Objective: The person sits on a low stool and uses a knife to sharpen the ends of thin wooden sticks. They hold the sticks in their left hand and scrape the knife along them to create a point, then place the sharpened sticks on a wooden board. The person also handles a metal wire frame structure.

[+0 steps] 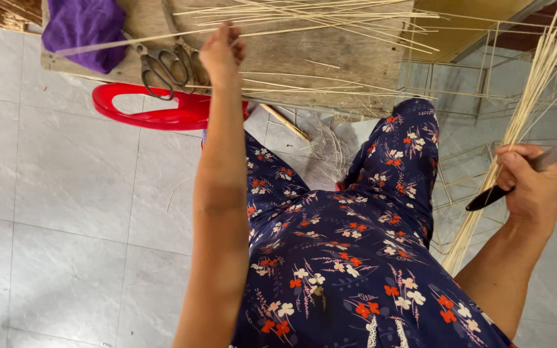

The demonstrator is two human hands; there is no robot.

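left hand (222,51): fingers pinched shut on a thin pale bamboo strip (162,37) over the worn wooden board (356,58), arm stretched straight out, beside the grey metal scissors (162,64)
right hand (531,187): fisted round a black-handled knife (523,174), elbow bent, well right of the board
bundle of pale bamboo splints (517,129): leaning upright against the knife hand, kept handy I guess

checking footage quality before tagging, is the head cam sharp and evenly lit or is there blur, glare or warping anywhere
Head view: soft, even daylight with only faint shadows on the tile floor; mild sheen on the tiles, no harsh glare. The left hand and scissors are fairly sharp; the knife blade in the right hand looks smeared, likely motion blur. The thin strips bow toward the edge, suggesting wide-angle distortion.
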